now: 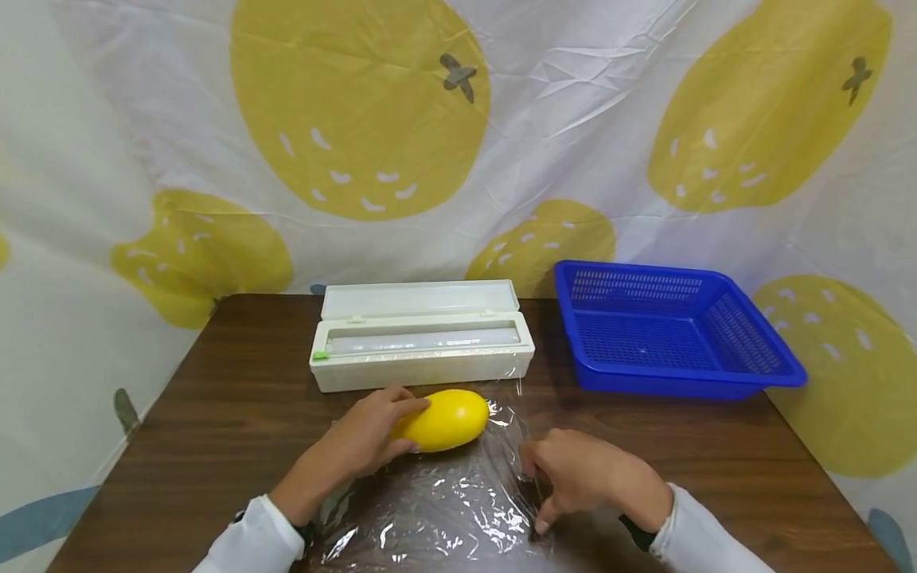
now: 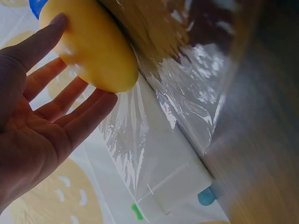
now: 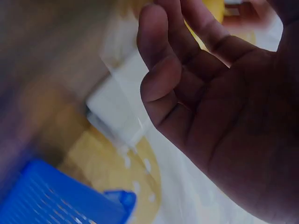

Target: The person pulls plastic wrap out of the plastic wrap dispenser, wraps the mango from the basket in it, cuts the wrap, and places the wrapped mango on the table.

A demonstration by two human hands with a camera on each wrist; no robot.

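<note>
A smooth, oval yellow melon (image 1: 451,419) lies on a sheet of clear plastic wrap (image 1: 437,509) spread over the table. My left hand (image 1: 365,434) holds the melon's left end, thumb on one side and fingers on the other, as the left wrist view shows on the melon (image 2: 96,46). At the right edge of the wrap is my right hand (image 1: 583,473), its fingers bent and its thumb apart, pointing down toward the table. Nothing shows between the fingers of the right hand (image 3: 224,102). Behind the melon stands a white wrap dispenser (image 1: 423,370), lid raised, with a roll inside.
A blue plastic basket (image 1: 666,382) with slotted sides stands at the back right of the brown wooden table (image 1: 215,414). A green slider (image 1: 321,356) sits at the dispenser's left front end. Behind the table hangs a fruit-patterned cloth (image 1: 559,143).
</note>
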